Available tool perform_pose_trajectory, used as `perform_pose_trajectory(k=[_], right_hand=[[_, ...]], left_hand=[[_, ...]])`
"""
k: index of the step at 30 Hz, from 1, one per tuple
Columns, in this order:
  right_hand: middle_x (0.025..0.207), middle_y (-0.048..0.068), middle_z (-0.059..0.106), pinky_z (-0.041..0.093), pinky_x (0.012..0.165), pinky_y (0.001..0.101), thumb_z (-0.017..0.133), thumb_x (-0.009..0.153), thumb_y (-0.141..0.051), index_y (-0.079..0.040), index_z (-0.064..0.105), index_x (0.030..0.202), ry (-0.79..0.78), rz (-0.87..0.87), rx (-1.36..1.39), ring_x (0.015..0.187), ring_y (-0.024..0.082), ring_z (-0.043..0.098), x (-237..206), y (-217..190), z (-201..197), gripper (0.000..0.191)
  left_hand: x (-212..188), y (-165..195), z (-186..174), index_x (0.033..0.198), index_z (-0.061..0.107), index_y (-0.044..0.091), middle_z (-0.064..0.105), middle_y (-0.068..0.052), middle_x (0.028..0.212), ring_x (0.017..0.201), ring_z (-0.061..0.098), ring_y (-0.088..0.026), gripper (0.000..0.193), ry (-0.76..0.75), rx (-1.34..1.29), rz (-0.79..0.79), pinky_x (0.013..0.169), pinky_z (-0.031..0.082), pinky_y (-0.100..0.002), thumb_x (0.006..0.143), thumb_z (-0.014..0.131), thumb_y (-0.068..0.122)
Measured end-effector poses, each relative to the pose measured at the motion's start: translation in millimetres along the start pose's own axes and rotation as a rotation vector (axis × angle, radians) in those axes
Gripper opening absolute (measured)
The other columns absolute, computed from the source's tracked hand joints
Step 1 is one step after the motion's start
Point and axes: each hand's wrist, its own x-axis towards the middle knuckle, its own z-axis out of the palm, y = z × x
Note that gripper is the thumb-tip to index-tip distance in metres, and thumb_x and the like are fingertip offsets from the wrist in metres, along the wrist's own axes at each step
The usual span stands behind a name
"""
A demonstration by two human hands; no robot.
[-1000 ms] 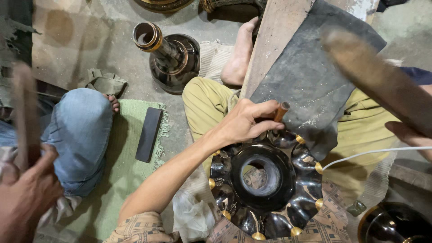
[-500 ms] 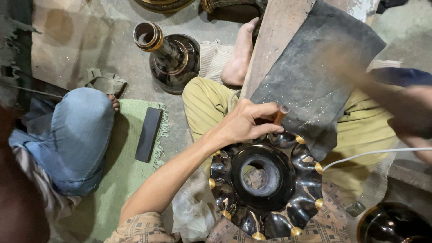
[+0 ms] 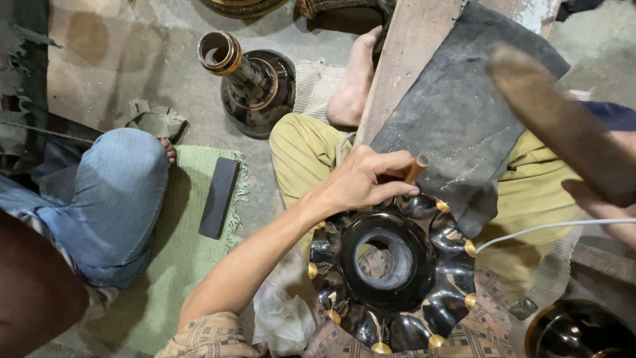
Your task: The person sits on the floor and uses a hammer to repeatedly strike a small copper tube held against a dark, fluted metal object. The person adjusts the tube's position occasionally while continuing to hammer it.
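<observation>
Black, glossy, lobed metal ring with brass studs (image 3: 391, 272) lies on the person's lap. Left hand (image 3: 361, 182) pinches a short copper-coloured punch (image 3: 416, 169) against its upper rim. Right hand (image 3: 606, 212), fingers curled, grips a blurred wooden mallet (image 3: 550, 113), raised above the dark rubber sheet (image 3: 457, 119).

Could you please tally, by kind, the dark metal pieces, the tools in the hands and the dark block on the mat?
Dark metal pieces: 3 – lobed ring, stemmed vase, bowl
Hand tools: 2 – punch in left hand, blurred mallet in right hand
Dark block: 1
Total: 6
</observation>
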Motion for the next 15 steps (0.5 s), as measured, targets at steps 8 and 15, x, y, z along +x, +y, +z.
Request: perform_pose_trajectory(k=[8, 15], right_hand=[[0.097, 0.014, 0.069, 0.057, 0.079, 0.0355, 0.068, 0.079, 0.0, -0.001, 0.066, 0.124, 0.083, 0.063, -0.192, 0.086, 0.024, 0.071, -14.3, 23.1, 12.2, 0.045], [0.091, 0.018, 0.066, 0.058, 0.072, 0.0387, 0.074, 0.09, -0.001, 0.003, 0.062, 0.114, 0.17, 0.31, -0.227, 0.079, 0.028, 0.069, -25.4, 54.6, 32.2, 0.028]], left_hand=[[-0.5, 1.6, -0.8, 0.101, 0.061, 0.005, 0.067, -0.008, 0.075, 0.06, 0.063, -0.02, 0.025, -0.006, -0.038, 0.004, 0.059, 0.048, -0.033, 0.093, 0.08, 0.02], [0.3, 3.1, -1.7, 0.101, 0.061, 0.004, 0.062, -0.01, 0.07, 0.057, 0.06, -0.025, 0.023, -0.027, 0.006, 0.003, 0.056, 0.043, -0.036, 0.095, 0.077, 0.02]])
